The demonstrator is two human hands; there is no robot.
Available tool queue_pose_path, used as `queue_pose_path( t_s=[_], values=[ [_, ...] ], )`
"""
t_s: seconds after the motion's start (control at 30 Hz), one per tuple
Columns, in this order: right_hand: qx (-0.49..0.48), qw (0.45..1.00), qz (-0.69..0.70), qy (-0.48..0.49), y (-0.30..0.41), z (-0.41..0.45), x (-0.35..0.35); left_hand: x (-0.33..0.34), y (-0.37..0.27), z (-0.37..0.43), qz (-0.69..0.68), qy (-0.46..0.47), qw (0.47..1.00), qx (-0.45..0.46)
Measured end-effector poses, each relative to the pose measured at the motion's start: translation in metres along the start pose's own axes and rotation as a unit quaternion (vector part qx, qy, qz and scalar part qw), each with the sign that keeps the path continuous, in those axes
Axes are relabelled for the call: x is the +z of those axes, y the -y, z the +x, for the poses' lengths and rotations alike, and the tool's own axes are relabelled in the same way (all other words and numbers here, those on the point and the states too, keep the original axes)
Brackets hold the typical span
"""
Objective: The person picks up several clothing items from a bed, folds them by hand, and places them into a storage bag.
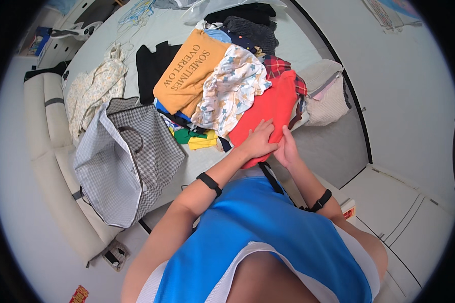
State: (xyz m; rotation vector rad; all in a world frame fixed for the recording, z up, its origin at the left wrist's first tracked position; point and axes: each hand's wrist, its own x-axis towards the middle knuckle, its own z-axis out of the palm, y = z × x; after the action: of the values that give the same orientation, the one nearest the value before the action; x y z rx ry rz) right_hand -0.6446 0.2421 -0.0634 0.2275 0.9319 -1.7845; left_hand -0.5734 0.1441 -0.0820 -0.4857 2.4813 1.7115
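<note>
A red garment point(265, 104) lies at the near right side of a heap of clothes on the bed. My left hand point(258, 140) rests on it with the fingers spread over the cloth. At its right edge is my right hand point(287, 148), palm turned inward, thumb and fingers by the fabric; whether it pinches the cloth cannot be told. Beside the red garment lie a white star-print cloth point(233, 89) and a folded orange garment point(193, 72) with printed lettering. A large houndstooth storage bag point(161, 151) stands gaping at the left of the heap.
A floral garment point(98, 89) and black clothing point(146, 72) lie left of the heap, dark clothes point(250, 32) behind it. A beige quilted item point(324, 94) sits at the bed's right edge. The padded bed rail point(57, 163) runs along the left.
</note>
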Motion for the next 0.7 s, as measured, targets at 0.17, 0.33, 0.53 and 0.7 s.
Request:
queue_pose_path(
  t_s=[0.17, 0.33, 0.53, 0.7],
  values=[
    [-0.126, 0.968, -0.149, -0.158, -0.009, 0.022, -0.006, 0.016, -0.002, -0.011, 0.042, 0.012, 0.999, 0.003],
    [-0.181, 0.938, -0.190, -0.226, 0.008, 0.034, -0.018, 0.015, 0.027, -0.012, -0.049, 0.017, 0.994, 0.092],
    [-0.224, 0.907, -0.297, -0.198, 0.038, 0.008, 0.005, 0.008, 0.057, -0.014, -0.164, -0.080, 0.983, 0.013],
    [-0.201, 0.893, -0.375, -0.145, 0.065, -0.031, 0.048, -0.002, 0.049, 0.014, -0.220, -0.121, 0.967, 0.041]
  ],
)
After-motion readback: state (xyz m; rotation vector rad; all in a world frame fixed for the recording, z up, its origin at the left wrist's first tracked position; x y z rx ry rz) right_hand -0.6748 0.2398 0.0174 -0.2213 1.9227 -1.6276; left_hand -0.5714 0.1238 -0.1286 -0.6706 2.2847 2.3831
